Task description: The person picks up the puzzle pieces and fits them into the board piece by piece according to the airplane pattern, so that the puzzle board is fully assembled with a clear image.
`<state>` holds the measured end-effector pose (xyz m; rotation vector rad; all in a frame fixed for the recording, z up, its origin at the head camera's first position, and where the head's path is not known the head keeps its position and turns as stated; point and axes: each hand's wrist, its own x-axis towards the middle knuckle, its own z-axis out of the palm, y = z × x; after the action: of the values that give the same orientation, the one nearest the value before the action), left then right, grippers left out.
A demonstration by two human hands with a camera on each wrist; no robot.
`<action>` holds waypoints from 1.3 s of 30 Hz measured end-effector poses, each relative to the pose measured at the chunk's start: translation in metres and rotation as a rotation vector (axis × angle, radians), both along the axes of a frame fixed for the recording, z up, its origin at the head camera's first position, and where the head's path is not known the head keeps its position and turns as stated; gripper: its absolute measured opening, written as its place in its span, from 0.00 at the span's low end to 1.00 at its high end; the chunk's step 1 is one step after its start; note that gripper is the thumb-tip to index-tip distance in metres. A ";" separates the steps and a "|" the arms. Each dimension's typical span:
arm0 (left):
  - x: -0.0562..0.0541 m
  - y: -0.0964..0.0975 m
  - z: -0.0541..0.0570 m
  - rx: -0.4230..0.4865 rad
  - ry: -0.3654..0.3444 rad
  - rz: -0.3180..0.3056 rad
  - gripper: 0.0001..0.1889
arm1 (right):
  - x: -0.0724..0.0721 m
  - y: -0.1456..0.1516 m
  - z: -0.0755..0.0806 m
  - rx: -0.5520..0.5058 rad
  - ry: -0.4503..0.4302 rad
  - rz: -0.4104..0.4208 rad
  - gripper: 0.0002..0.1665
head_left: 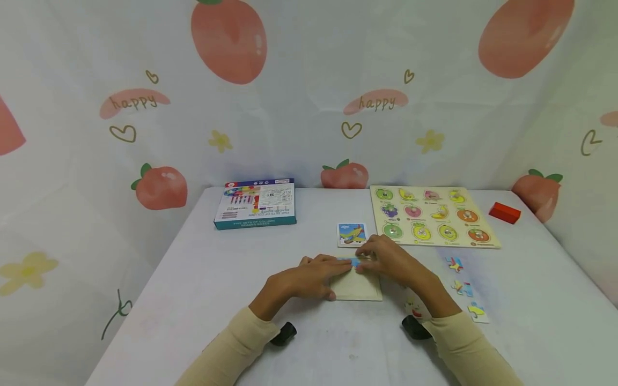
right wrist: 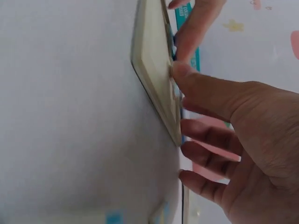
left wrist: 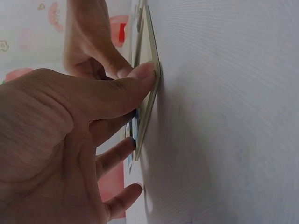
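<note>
Two Hands Meet at a Small Puzzle Tray

A pale wooden tray (head_left: 358,289) lies on a white table (head_left: 193,321) between a person's hands, a blue puzzle piece (head_left: 355,262) by its far edge. The left hand (head_left: 311,276) reaches in with fingers extended and loosely spread to the piece, its thumb at the tray's near left corner, probably to steady both. The right hand (head_left: 388,262) bends over the far right corner, thumb on top; whether it pinches the piece cannot be told. A plane card (head_left: 352,235) lies just beyond the tray, perhaps for easy viewing. Loose pieces (head_left: 462,288) sit apart, right of the right hand, seemingly for reach. Farther out are a fruit board (head_left: 462,236), a red block (head_left: 505,213) and a flat box (head_left: 256,206).
</note>
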<state>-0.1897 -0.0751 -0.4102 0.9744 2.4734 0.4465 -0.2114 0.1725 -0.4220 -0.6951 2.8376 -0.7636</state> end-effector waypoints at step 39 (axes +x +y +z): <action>0.000 0.001 -0.001 -0.031 0.012 0.009 0.40 | 0.043 0.179 0.001 0.058 -0.023 -0.296 0.25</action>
<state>-0.1893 -0.0745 -0.4114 0.9568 2.4894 0.4054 -0.1689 0.3512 -0.4208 -0.2575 2.9650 -0.7170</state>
